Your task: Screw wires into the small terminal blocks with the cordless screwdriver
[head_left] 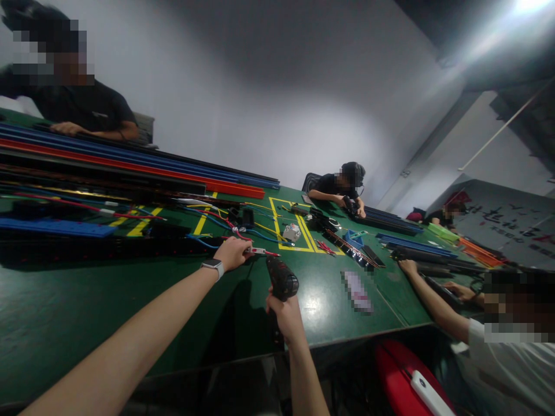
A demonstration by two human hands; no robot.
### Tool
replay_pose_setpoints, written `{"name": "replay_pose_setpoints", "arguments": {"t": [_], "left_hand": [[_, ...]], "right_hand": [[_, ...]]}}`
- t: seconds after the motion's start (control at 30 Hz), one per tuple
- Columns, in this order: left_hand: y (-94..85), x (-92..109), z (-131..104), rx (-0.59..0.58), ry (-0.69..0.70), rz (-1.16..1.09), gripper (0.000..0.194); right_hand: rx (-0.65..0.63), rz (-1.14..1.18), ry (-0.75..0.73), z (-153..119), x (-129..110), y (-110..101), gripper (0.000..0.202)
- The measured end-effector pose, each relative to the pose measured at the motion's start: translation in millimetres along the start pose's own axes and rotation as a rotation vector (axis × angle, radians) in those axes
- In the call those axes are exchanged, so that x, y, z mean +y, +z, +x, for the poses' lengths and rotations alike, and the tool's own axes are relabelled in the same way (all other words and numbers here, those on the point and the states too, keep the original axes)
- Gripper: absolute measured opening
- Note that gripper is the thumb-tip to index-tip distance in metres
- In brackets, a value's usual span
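Note:
My right hand is wrapped around the grip of a black cordless drill, held over the front of the green table. My left hand, with a watch on the wrist, is closed at the right end of a long black bar. A red wire with a white sleeve sticks out of its fingers to the right, its tip close to the drill. Whether those fingers also grip the bar is hidden. Blue wires run from the bar toward this hand.
Long blue and orange rails lie along the far side. A white block, red wires, a blue tray and a blurred-out flat object lie to the right. Several people sit around the table; one reaches in from the right.

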State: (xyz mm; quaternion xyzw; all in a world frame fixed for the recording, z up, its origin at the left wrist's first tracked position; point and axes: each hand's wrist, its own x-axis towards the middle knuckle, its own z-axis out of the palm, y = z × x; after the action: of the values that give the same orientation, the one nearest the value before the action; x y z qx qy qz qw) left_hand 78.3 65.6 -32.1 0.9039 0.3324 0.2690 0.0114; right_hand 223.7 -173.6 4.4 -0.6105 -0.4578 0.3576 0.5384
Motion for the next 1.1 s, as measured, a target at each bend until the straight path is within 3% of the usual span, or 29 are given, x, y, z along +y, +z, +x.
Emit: {"name": "replay_pose_setpoints", "arguments": {"t": [1.1], "left_hand": [[-2.6,1.7,0.0,-0.009,0.017,0.026,0.027]], "right_hand": [[0.003,-0.025,-0.023,0.3,0.0,-0.1,0.020]]}}
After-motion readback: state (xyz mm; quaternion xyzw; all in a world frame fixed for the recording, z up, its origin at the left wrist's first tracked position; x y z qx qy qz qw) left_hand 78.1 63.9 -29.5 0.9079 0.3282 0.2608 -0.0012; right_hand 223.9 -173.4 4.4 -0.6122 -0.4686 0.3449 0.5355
